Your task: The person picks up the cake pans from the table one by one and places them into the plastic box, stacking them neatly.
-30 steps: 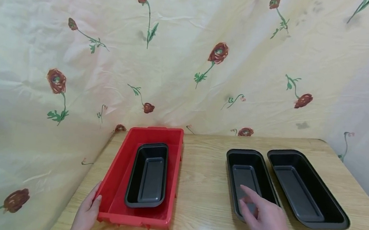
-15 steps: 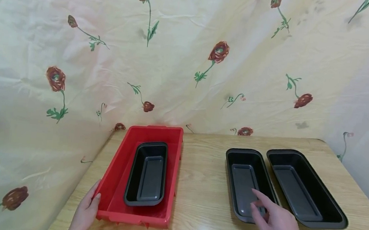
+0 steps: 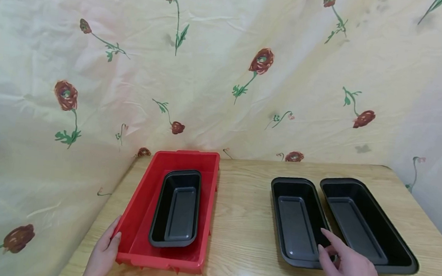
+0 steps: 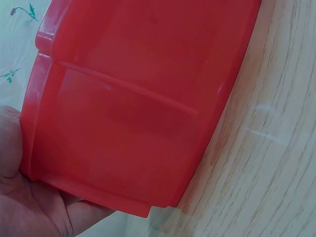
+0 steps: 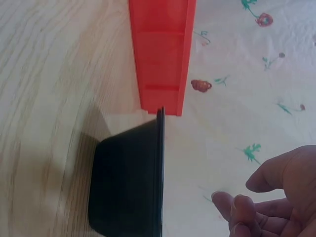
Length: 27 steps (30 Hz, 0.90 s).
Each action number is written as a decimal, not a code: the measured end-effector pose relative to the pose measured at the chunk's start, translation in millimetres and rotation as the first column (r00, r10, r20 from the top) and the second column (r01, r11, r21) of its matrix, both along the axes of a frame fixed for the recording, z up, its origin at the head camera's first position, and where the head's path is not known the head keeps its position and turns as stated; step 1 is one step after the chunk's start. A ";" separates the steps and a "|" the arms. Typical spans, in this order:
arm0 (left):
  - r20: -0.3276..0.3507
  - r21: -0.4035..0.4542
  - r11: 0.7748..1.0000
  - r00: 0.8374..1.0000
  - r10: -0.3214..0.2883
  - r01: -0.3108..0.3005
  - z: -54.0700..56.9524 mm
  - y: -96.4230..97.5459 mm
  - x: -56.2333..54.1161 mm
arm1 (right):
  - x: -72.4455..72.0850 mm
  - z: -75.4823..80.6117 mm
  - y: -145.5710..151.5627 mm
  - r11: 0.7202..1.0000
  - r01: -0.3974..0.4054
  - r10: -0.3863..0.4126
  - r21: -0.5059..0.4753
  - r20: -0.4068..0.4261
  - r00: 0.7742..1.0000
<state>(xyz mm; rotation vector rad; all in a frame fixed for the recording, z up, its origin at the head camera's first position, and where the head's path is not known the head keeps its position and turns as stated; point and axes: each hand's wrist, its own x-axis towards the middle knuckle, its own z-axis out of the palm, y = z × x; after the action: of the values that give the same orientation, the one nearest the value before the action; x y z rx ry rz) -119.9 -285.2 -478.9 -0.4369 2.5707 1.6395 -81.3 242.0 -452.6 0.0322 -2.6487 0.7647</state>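
My left hand [image 3: 103,249] grips the near left corner of a red plastic tray [image 3: 126,231], thumb over the rim; the left wrist view shows fingers under its edge. Inside the tray lies a black loaf pan [image 3: 182,215]. Two more black loaf pans are on the right: a narrower one [image 3: 295,222] and, beside it, a larger one [image 3: 357,226]. Over the near ends of these two, my right hand [image 3: 354,273] hovers with thumb and forefinger apart and the other fingers loosely bent. In the right wrist view its fingers [image 5: 244,210] stand off from the pan's rim [image 5: 160,173], holding nothing.
All of this rests on a light wood table [image 3: 240,221], whose bare stretch between tray and pans has a bright reflection near the front. A flower-printed cloth [image 3: 211,74] hangs behind the table and along its sides.
My right hand has moved rightward from over the narrower pan to the near ends of both right-hand pans. The left hand, tray and pans stay in place.
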 end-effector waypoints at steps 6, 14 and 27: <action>-0.002 -0.006 1.000 1.000 0.004 -0.004 -0.9 -0.2 -0.1 | -0.9 0.2 9.9 1.000 0.027 -0.028 0.016 0.040 0.999; -0.003 -0.003 1.000 1.000 0.004 -0.004 -1.9 -0.4 -0.6 | -3.7 -3.0 20.2 0.998 0.051 -0.055 0.022 0.224 0.973; -0.008 0.009 1.000 1.000 0.000 0.000 -0.6 -0.1 0.9 | -10.7 -18.0 33.3 0.997 0.067 -0.079 0.045 0.390 0.917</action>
<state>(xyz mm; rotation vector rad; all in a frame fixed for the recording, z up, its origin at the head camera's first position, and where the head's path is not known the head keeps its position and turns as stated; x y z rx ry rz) -119.1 -285.3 -479.5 -0.4303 2.5676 1.6558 -92.0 275.3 -470.6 -0.2355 -3.0186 0.7725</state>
